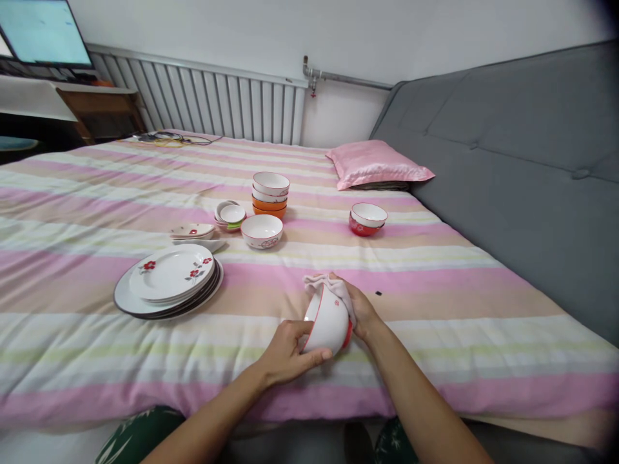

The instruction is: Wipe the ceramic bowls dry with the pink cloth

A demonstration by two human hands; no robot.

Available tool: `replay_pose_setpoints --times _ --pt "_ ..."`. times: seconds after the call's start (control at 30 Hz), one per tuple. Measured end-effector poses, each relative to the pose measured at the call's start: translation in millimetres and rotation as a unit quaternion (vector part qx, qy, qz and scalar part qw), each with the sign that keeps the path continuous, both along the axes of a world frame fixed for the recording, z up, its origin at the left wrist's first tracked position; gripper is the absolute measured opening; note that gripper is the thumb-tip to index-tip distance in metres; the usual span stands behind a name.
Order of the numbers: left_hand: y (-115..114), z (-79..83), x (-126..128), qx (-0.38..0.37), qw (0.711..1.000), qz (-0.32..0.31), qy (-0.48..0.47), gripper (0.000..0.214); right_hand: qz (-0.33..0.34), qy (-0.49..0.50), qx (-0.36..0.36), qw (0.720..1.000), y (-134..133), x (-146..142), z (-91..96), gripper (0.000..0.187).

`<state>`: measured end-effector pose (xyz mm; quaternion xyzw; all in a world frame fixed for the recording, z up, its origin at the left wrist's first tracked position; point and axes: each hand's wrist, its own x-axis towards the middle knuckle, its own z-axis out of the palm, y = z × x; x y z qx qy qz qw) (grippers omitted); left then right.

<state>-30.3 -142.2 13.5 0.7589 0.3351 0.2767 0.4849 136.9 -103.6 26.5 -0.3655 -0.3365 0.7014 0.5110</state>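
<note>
A white bowl [327,322] with a red rim and red foot is tilted on its side above the near part of the bed. My left hand [293,351] grips its lower rim, the thumb on the outer wall and the fingers reaching inside. On the far side, my right hand [360,306] is closed on a pale cloth [333,283] that is folded over the bowl's upper rim and lies against its outer wall. Part of the right fingers is hidden behind the cloth and bowl.
Left of my hands is a stack of plates [167,274], with small dishes [193,232] behind it. A single bowl [262,231] stands before a bowl stack [271,187]. Two nested bowls [368,216] are at right, near a pink pillow [377,162] and grey headboard [507,148].
</note>
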Motion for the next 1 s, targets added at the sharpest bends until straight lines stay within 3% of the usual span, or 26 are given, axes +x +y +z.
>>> replay_pose_setpoints --times 0.2,0.43,0.63,0.8,1.0 --pt "-2.6 7.2 -0.4 -0.105 0.992 -0.014 -0.075 0.041 -0.022 -0.062 0.032 0.997 -8.0 -3.5 8.9 0.035" --pt "-2.1 20.4 -9.8 -0.113 0.990 -0.069 -0.046 0.045 0.003 -0.031 -0.003 1.000 -7.7 -3.5 3.0 0.036" --pt "3.3 18.3 -20.9 -0.131 0.985 -0.110 -0.037 0.046 0.038 0.020 -0.019 0.999 -4.9 -8.3 -4.7 0.038" --pt "6.6 16.1 -23.8 -0.181 0.978 -0.083 -0.059 0.046 0.027 0.038 -0.006 0.999 -0.9 -9.5 -10.6 0.030" --pt "6.7 13.4 -23.8 -0.240 0.962 0.007 -0.129 0.049 0.009 0.010 -0.067 0.998 0.6 -7.3 -19.1 0.040"
